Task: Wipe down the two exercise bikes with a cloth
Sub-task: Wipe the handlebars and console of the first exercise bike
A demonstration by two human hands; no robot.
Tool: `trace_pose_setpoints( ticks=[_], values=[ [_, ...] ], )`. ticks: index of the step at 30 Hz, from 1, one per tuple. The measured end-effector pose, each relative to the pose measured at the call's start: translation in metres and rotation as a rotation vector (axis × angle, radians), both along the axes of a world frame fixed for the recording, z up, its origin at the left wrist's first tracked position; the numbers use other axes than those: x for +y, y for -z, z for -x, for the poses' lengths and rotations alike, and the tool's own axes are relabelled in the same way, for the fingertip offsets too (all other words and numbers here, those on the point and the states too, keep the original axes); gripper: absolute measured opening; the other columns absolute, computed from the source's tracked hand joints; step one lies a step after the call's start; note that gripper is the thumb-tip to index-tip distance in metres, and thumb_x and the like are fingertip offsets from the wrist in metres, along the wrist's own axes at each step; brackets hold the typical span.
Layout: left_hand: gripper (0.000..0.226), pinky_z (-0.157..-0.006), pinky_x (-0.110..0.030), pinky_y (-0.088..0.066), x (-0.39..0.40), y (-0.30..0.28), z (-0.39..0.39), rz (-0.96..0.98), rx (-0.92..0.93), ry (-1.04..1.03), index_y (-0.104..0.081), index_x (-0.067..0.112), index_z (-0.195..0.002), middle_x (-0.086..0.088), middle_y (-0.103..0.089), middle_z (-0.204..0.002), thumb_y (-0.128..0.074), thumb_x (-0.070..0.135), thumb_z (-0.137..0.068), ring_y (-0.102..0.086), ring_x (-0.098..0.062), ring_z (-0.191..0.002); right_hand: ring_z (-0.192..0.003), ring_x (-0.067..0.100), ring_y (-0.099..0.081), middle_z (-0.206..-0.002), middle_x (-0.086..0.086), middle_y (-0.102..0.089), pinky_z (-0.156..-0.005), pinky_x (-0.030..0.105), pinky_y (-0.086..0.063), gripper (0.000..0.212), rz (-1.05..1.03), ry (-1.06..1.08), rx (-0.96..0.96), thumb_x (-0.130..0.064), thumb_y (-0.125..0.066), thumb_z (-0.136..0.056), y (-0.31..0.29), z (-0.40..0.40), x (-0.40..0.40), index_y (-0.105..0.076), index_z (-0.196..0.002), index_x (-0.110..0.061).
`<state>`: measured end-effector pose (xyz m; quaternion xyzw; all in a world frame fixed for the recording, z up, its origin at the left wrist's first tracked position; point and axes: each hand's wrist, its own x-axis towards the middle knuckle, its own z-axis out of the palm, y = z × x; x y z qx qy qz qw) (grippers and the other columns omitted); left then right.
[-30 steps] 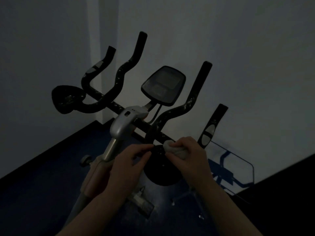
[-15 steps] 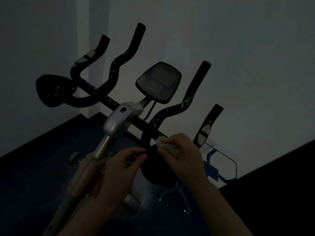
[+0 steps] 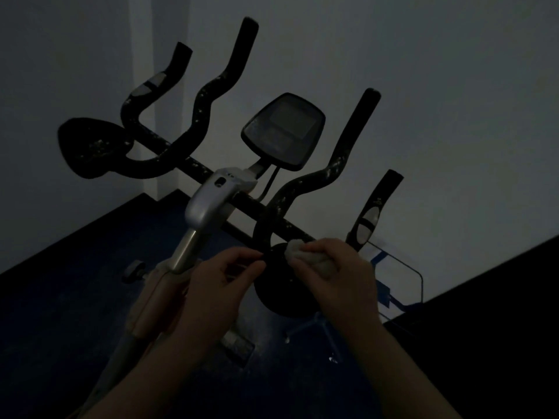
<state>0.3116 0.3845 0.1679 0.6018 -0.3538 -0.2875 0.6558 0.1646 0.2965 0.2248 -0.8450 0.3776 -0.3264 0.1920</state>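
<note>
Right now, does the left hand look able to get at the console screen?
Probably yes. The left hand pinches the rim of the near elbow pad and holds no cloth; the screen stands above and beyond it with only open space between the handlebar loops. The right hand holds the cloth.
</note>
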Motion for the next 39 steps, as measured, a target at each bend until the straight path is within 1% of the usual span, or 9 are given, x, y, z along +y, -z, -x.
trace_pose_setpoints(
  ticks=[4,9,14,18,22,26,30,35,39],
  values=[
    [0.02,-0.077,-0.022,-0.052,0.001,0.001,0.002,0.006,0.003,-0.023,-0.069,0.032,-0.083,0.011,-0.072,-0.085,-0.069,0.012,-0.08,-0.067,-0.005,-0.082,-0.081,0.018,-0.058,-0.087,-0.001,-0.07,-0.07,0.035,-0.048,0.023,0.321,0.106,-0.011,-0.033,-0.07,-0.08,0.027,-0.001,0.015,-0.071,-0.093,-0.015],
    [0.017,-0.074,-0.012,-0.05,0.002,0.0,0.002,0.011,-0.03,-0.012,-0.068,0.031,-0.084,0.015,-0.07,-0.085,-0.068,0.014,-0.081,-0.065,0.001,-0.08,-0.089,0.019,-0.054,-0.094,-0.005,-0.07,-0.071,0.041,-0.047,0.026,0.37,0.075,0.131,-0.031,-0.07,-0.077,0.034,0.007,0.028,-0.071,-0.099,-0.018],
    [0.015,-0.076,-0.022,-0.052,0.0,0.004,0.001,0.023,0.008,-0.004,-0.068,0.03,-0.084,0.012,-0.071,-0.082,-0.069,0.015,-0.081,-0.066,-0.003,-0.079,-0.086,0.011,-0.059,-0.09,-0.012,-0.067,-0.074,0.036,-0.05,0.026,0.03,-0.206,0.05,-0.035,-0.077,-0.073,0.007,0.019,0.008,-0.072,-0.096,-0.023],
    [0.014,-0.076,-0.023,-0.053,-0.001,0.007,0.003,0.055,0.052,0.002,-0.069,0.03,-0.085,0.009,-0.072,-0.086,-0.067,0.016,-0.081,-0.067,-0.006,-0.083,-0.086,0.013,-0.059,-0.09,-0.008,-0.065,-0.075,0.036,-0.051,0.028,0.127,0.09,-0.154,-0.025,-0.078,-0.074,0.02,0.002,0.012,-0.07,-0.101,-0.018],
    [0.01,-0.078,-0.028,-0.053,0.001,0.009,0.011,0.063,0.106,-0.039,-0.071,0.024,-0.089,0.007,-0.073,-0.086,-0.067,0.018,-0.083,-0.067,-0.009,-0.086,-0.09,0.019,-0.056,-0.096,-0.001,-0.07,-0.077,0.031,-0.041,0.03,0.411,0.195,0.069,-0.028,-0.072,-0.076,0.044,-0.006,0.032,-0.07,-0.102,-0.014],
    [0.012,-0.077,-0.026,-0.053,0.002,0.009,0.012,0.06,0.111,-0.06,-0.069,0.029,-0.086,0.011,-0.071,-0.084,-0.066,0.017,-0.083,-0.067,-0.006,-0.083,-0.091,0.016,-0.056,-0.098,-0.003,-0.071,-0.074,0.034,-0.042,0.031,0.481,-0.066,0.29,-0.034,-0.064,-0.074,0.036,0.012,0.031,-0.067,-0.102,-0.021],
    [0.018,-0.073,-0.023,-0.052,0.001,0.006,0.009,0.056,0.103,-0.04,-0.068,0.031,-0.082,0.013,-0.071,-0.079,-0.067,0.013,-0.082,-0.066,-0.004,-0.078,-0.086,0.01,-0.062,-0.092,-0.006,-0.071,-0.073,0.03,-0.052,0.024,0.138,-0.471,0.362,-0.026,-0.072,-0.072,-0.009,0.028,0.001,-0.072,-0.096,-0.02],
    [0.011,-0.077,-0.036,-0.055,-0.001,0.008,0.008,0.038,0.12,-0.039,-0.071,0.024,-0.086,0.002,-0.073,-0.083,-0.068,0.015,-0.081,-0.067,-0.014,-0.081,-0.083,0.01,-0.062,-0.089,-0.012,-0.066,-0.074,0.03,-0.052,0.025,0.15,-0.024,-0.059,-0.018,-0.076,-0.072,0.006,0.009,0.005,-0.072,-0.097,-0.019],
    [0.014,-0.082,-0.037,-0.055,0.001,0.01,0.011,0.029,0.128,-0.059,-0.071,0.023,-0.09,0.003,-0.074,-0.088,-0.068,0.013,-0.081,-0.068,-0.012,-0.087,-0.08,0.018,-0.063,-0.09,-0.004,-0.071,-0.068,0.039,-0.051,0.028,0.265,-0.136,0.16,-0.025,-0.071,-0.069,0.025,0.011,0.022,-0.071,-0.096,-0.018]
  ],
)
